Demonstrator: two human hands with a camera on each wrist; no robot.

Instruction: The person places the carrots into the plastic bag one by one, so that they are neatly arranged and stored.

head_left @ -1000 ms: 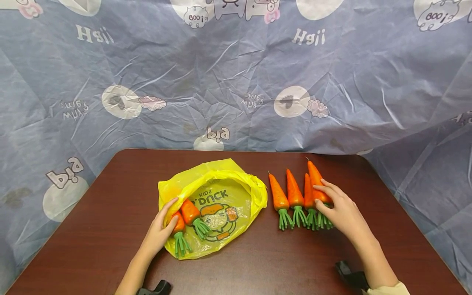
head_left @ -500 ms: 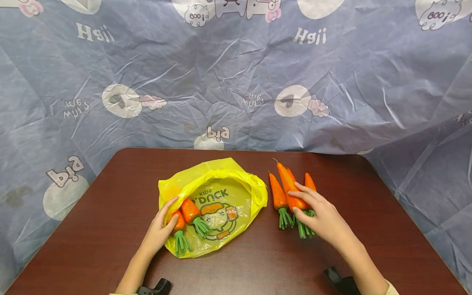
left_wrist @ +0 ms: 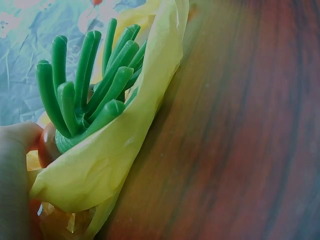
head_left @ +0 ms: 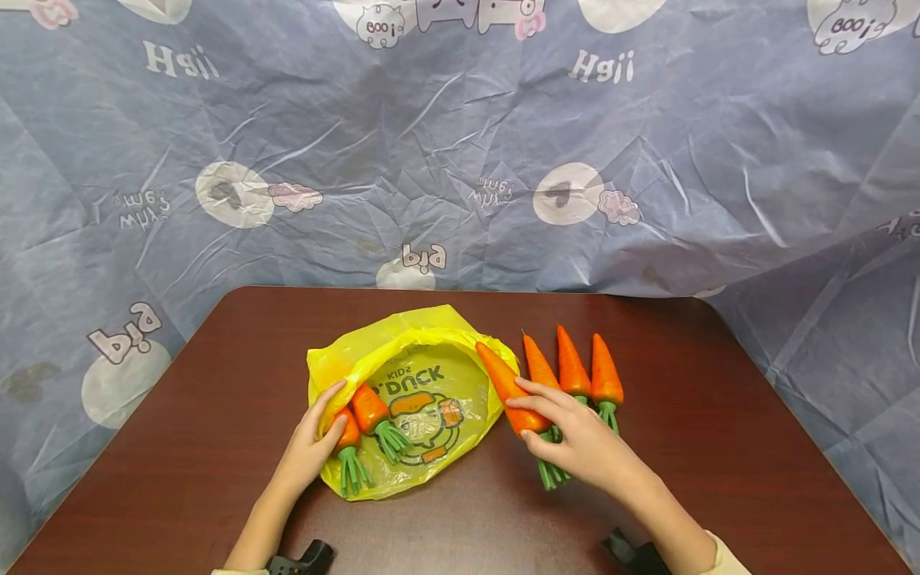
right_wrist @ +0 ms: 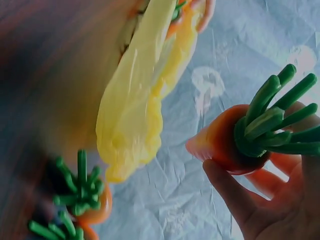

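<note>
In the head view my right hand holds an orange carrot with green stem stubs, its tip over the right rim of a yellow plastic bag. The right wrist view shows thumb and fingers round this carrot, raised above the table. My left hand grips the bag's left edge, its thumb by a carrot inside the mouth. A second carrot lies beside that one in the bag. Green stems stand up behind the yellow film in the left wrist view.
Three carrots lie side by side right of the bag: a left carrot partly behind the right hand, a middle carrot and a right carrot. The dark brown table ends at a blue printed cloth.
My right hand has lifted one carrot from the right end of the row and carried it left, over the others, to the bag's right rim. The left hand has stayed on the bag.
</note>
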